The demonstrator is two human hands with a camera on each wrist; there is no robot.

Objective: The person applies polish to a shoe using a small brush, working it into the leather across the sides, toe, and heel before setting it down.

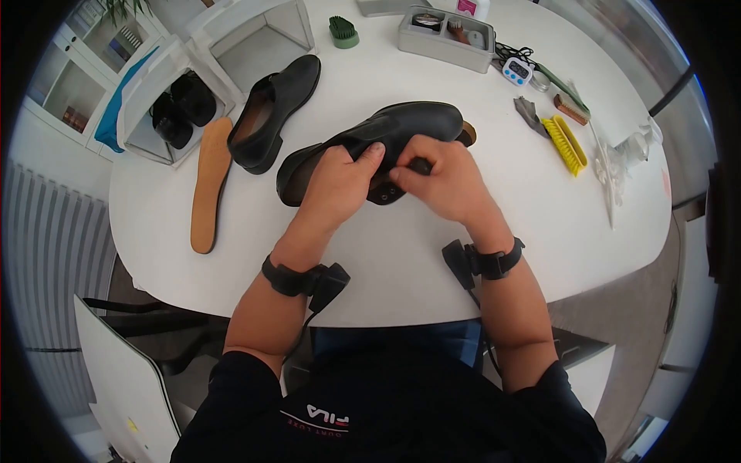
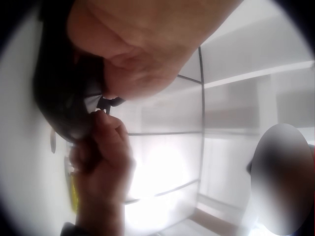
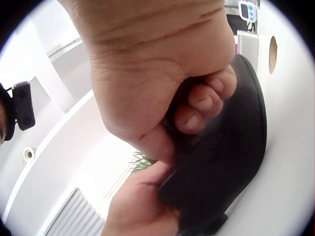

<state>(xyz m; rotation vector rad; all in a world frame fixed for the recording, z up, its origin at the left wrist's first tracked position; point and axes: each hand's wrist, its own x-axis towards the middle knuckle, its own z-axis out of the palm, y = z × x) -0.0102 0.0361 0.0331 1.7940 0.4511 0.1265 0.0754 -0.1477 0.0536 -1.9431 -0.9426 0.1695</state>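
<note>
A black leather shoe lies on its side across the table, toe to the right in the head view. My left hand grips it at the opening, thumb on the upper. With curled fingers, my right hand pinches the shoe's edge beside a flap with metal eyelets; what exactly lies between the fingertips is hidden. In the right wrist view, the right hand covers part of the shoe, the left hand below. The left wrist view is blurred around the shoe.
Another black shoe and a tan insole lie to the left, near a box with sunglasses. A green brush and a metal tin stand behind. Right are a timer and a yellow brush.
</note>
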